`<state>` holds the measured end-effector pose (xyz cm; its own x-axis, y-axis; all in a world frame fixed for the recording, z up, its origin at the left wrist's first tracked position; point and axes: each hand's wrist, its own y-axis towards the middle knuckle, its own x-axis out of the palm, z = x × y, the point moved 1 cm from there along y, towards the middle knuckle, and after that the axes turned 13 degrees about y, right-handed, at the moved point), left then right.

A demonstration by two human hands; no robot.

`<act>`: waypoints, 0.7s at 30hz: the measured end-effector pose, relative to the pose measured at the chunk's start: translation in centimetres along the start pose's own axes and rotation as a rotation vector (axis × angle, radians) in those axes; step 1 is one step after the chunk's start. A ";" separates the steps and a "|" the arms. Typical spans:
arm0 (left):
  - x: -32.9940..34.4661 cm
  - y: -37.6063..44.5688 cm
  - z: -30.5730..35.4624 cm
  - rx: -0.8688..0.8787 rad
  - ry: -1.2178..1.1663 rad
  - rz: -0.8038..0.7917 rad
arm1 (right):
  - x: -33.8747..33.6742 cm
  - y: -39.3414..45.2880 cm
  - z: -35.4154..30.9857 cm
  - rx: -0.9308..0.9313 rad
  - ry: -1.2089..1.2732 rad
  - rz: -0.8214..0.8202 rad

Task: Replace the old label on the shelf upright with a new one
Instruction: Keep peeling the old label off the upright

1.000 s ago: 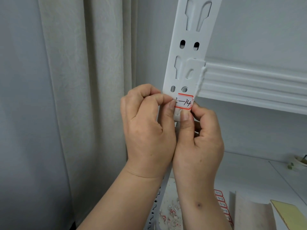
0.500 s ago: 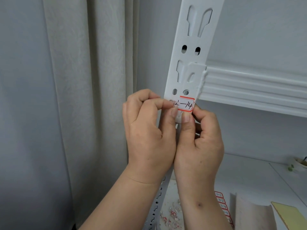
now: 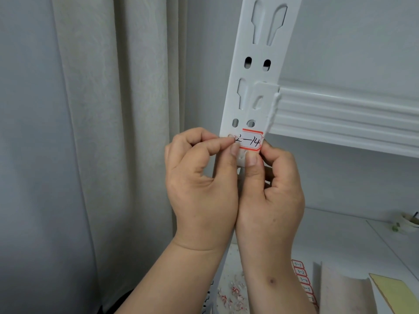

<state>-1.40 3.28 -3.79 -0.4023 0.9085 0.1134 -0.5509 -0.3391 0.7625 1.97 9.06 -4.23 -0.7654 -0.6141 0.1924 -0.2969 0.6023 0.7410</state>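
A white label with a red border point(image 3: 251, 141), hand-written "2-14", sits on the white slotted shelf upright point(image 3: 256, 75) just below the beam joint. My left hand point(image 3: 201, 189) pinches the label's left end between thumb and forefinger. My right hand point(image 3: 269, 196) is curled against the upright right beside it, its thumb tip lying just under the label's lower edge and its fingers behind the label's right end. The two hands touch each other. The label's left end is hidden by my fingertips.
A white shelf beam point(image 3: 349, 118) runs right from the upright. On the lower shelf lie a sheet of red-bordered labels point(image 3: 302, 282), torn label scraps point(image 3: 233, 293), a beige sheet point(image 3: 344, 293) and a yellow pad point(image 3: 396, 293). A curtain point(image 3: 118, 132) hangs on the left.
Both hands stay at the label. My left fingertips have shifted slightly left along its end, uncovering a little more of the writing.
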 end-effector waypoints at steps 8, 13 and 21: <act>-0.1 0.3 0.1 -0.124 -0.085 -0.095 | 0.2 -0.1 0.1 0.000 0.007 0.017; -0.3 0.4 0.1 -0.146 -0.076 -0.171 | 0.3 -0.2 0.1 0.001 0.005 0.014; -0.3 0.0 0.1 -0.114 -0.076 -0.078 | -0.1 0.1 0.4 -0.043 -0.039 -0.022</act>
<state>-1.23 3.02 -3.78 -0.3008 0.9476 0.1079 -0.6594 -0.2884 0.6942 1.83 9.37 -4.46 -0.7810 -0.6060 0.1512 -0.2899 0.5661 0.7717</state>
